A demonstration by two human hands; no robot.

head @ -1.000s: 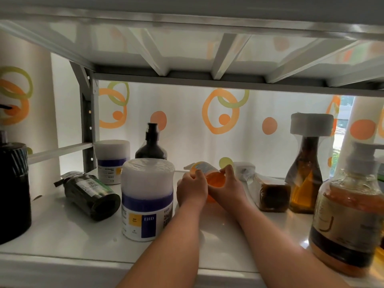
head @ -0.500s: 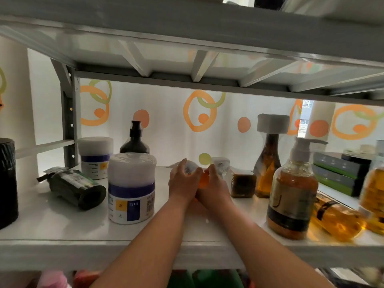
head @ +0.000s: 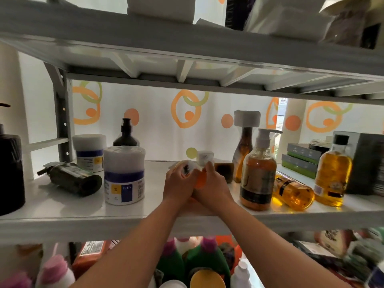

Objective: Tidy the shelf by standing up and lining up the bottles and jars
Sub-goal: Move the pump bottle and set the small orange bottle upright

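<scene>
Both my hands grip a small orange bottle (head: 200, 179) with a white label, tilted over the middle of the white shelf (head: 62, 206). My left hand (head: 178, 183) wraps its upper part and my right hand (head: 214, 185) holds its lower side. A dark green bottle (head: 72, 178) lies on its side at the left. An amber bottle (head: 294, 191) lies on its side at the right, behind the upright amber pump bottle (head: 258, 173). A small brown bottle with a white cap (head: 223, 167) lies behind my right hand.
Upright on the shelf: two white jars (head: 124, 175) (head: 89, 152), a dark pump bottle (head: 126, 134), a black container (head: 10, 169), a tall brown bottle (head: 245, 146), a yellow-oil bottle (head: 333, 173), and stacked boxes (head: 301, 161). Another shelf hangs close above; coloured bottles (head: 199, 258) fill the one below.
The view has pulled back and tipped down, showing the shelf's right end and the shelf below. My hands have stayed on the orange bottle, which is tilted more upright now.
</scene>
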